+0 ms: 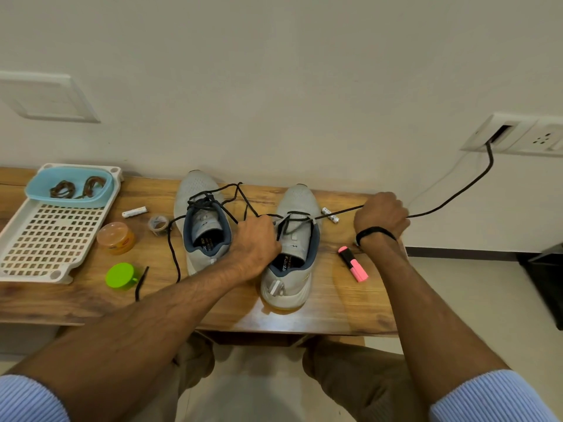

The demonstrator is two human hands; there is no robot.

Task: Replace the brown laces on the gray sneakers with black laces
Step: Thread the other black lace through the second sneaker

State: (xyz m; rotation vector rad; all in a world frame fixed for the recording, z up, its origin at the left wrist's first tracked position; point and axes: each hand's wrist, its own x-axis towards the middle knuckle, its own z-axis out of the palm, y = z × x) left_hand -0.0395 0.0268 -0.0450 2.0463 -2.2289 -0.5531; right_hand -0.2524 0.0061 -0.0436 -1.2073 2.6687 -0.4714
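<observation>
Two gray sneakers stand side by side on the wooden table, toes toward the wall. The left sneaker [201, 220] carries a black lace with loose ends trailing across the table. The right sneaker [292, 248] has a black lace [338, 212] threaded through its upper eyelets. My left hand [256, 242] rests between the shoes, fingers closed on the lace beside the right sneaker's tongue. My right hand [380, 214] is closed on the other end of that lace, stretched taut to the right. The brown laces [76, 187] lie coiled in a blue tray [69, 187].
A white perforated rack [51, 236] holds the blue tray at the left. An orange jar [116, 238], tape roll [158, 224], green lid [120, 276], two small white batteries and a pink highlighter [353, 264] lie on the table. A black cable [457, 193] hangs from a wall socket at right.
</observation>
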